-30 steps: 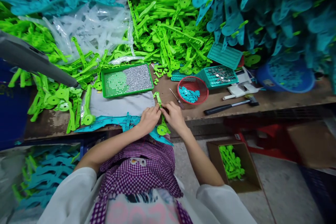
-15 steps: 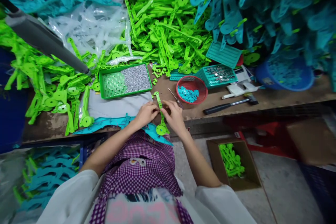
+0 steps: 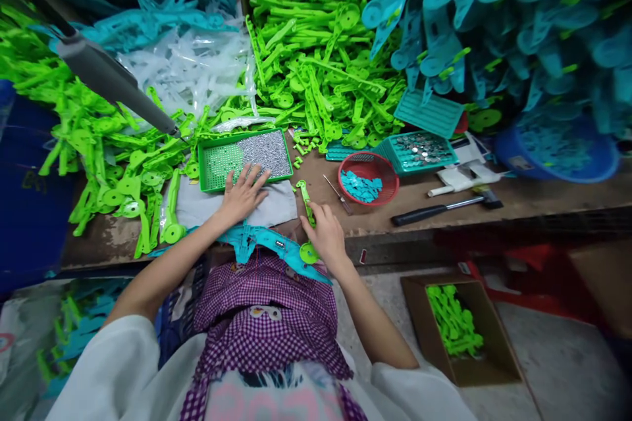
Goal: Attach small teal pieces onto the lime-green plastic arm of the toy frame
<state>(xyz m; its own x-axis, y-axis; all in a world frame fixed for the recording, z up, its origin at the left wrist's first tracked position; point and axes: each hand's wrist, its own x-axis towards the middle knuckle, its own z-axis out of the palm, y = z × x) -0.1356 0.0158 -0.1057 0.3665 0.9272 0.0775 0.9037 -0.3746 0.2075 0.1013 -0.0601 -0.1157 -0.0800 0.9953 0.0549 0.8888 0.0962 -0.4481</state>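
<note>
Right hand [image 3: 324,235] closed round green plastic arm [image 3: 307,207] at counter [image 3: 419,194] edge, long axis running away from body, round disc end nearest. Left hand [image 3: 241,192] spread flat, fingertips on green tray [image 3: 217,164] of screws.

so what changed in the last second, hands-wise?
The left hand let go of the green part and moved up-left to the green tray, fingers spread at its near edge. The right hand still holds the part. The red basket and hammer stayed put.
</note>
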